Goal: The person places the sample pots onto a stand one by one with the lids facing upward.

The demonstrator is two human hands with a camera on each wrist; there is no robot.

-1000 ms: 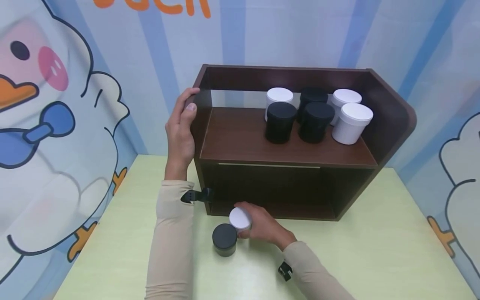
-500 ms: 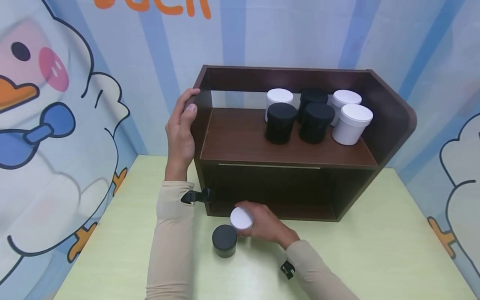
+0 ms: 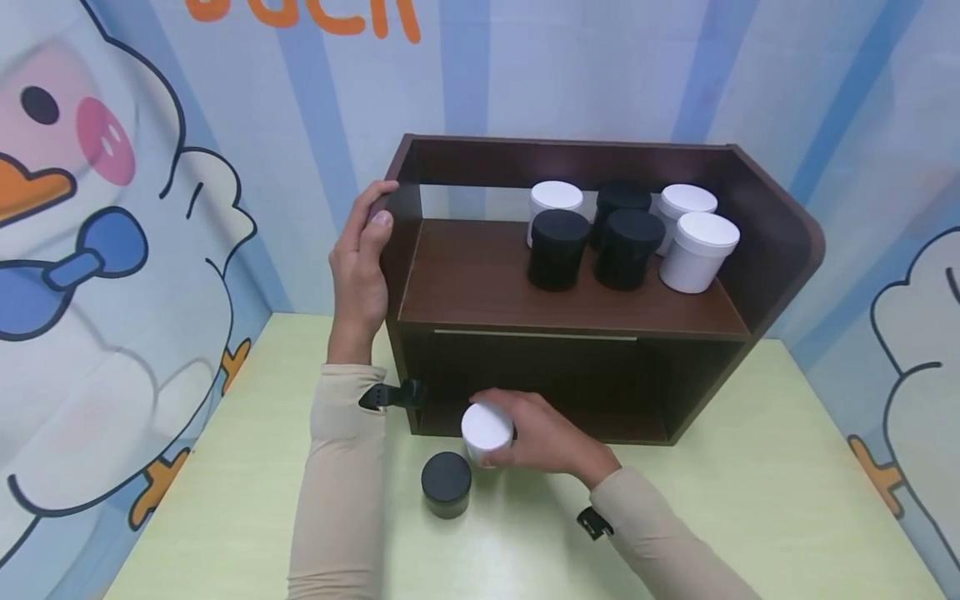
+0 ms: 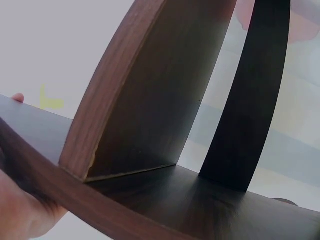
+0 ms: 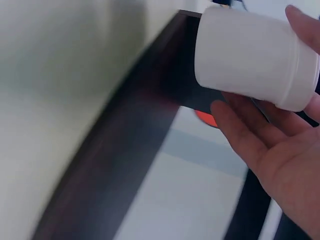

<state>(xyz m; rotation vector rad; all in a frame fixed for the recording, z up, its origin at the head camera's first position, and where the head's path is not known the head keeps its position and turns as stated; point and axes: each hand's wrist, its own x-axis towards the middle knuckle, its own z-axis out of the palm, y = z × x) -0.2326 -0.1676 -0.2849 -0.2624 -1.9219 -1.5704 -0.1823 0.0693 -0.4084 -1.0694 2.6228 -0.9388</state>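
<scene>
My right hand (image 3: 543, 435) grips a white lidded jar (image 3: 487, 432) in front of the lower compartment of a dark brown shelf unit (image 3: 577, 304). In the right wrist view the white jar (image 5: 245, 55) lies sideways across the frame, with the thumb on one side and fingers on the other. A black lidded jar (image 3: 446, 485) stands on the table just nearer to me and left of it. My left hand (image 3: 360, 267) holds the shelf's left side panel, fingertips over its edge. In the left wrist view part of the left hand (image 4: 25, 210) shows behind the brown panel.
On the upper shelf, toward the right, stand three white jars (image 3: 697, 252) and three black jars (image 3: 558, 250). The unit stands on a pale yellow-green table (image 3: 720, 500), with a cartoon-printed backdrop (image 3: 315, 83) behind.
My right hand has lifted the white jar slightly and shifted it right, away from the black jar. The left hand stays on the panel.
</scene>
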